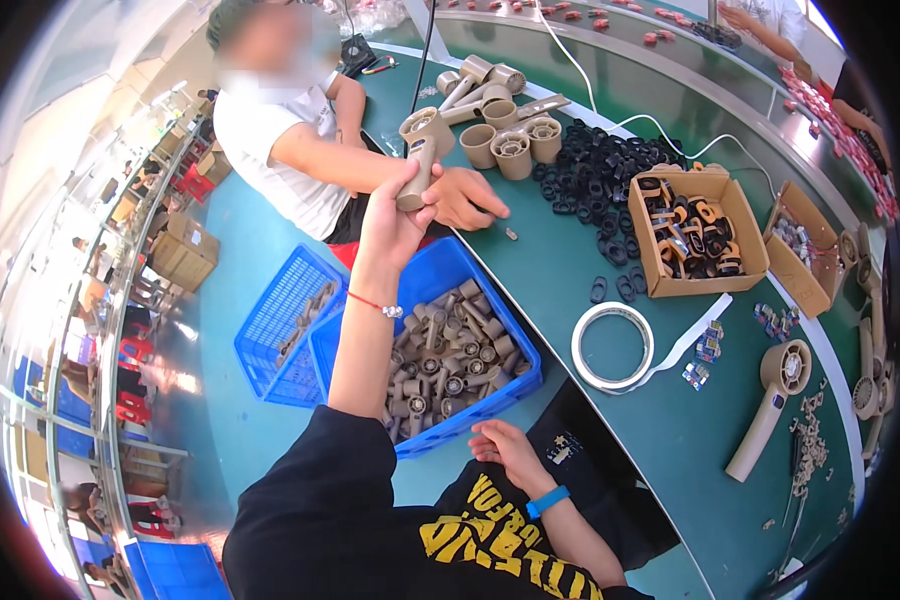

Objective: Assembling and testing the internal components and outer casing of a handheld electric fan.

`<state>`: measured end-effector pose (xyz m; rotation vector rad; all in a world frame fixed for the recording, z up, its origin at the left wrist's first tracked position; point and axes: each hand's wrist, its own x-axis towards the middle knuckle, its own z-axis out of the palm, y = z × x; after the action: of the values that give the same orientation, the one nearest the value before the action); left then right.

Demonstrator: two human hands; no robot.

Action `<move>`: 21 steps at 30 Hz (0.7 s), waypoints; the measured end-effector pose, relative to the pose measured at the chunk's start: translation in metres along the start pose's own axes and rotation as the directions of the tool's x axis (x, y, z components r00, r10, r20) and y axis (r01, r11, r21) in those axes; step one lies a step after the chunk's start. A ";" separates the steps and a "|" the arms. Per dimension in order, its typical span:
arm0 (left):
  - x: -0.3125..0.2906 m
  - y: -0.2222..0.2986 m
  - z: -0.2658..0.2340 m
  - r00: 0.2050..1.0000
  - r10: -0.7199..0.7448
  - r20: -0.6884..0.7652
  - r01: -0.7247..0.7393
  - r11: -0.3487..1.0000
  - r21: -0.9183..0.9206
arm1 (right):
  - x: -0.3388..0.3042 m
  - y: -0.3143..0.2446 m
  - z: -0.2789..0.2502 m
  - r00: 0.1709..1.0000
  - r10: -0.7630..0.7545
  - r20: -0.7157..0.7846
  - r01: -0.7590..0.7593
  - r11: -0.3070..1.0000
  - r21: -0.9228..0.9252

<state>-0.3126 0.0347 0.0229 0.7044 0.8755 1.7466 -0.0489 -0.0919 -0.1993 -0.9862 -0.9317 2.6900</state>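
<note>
My left hand [398, 215], with a red string bracelet at the wrist, is stretched far forward. Its fingers close round the handle of a beige handheld fan [423, 155], whose round head points away from me. A co-worker's hand [467, 198] rests right beside it at the table edge; whether it touches the fan, I cannot tell. Low over my lap, my right hand [510, 452] wears a blue wristband and holds nothing, its fingers loosely apart. Under my left forearm stands a blue crate [535, 375] full of beige fan parts.
On the green table [530, 270] are beige fan housings [512, 152], a heap of black rings [595, 165], a cardboard box [648, 250] of parts, a tape roll [578, 350] and another fan [770, 410]. A co-worker in white [260, 120] sits at the far left, near a second blue basket [260, 345].
</note>
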 end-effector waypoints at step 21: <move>-0.059 -0.015 0.025 0.990 -0.004 0.144 -0.015 0.991 0.133 | -0.039 -0.085 0.052 0.793 -0.604 0.076 0.475 0.536 -0.698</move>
<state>-0.2664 -0.0117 0.0211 0.9107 0.8978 1.6305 -0.0580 -0.0626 -0.0974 -0.7974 -1.9001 1.6833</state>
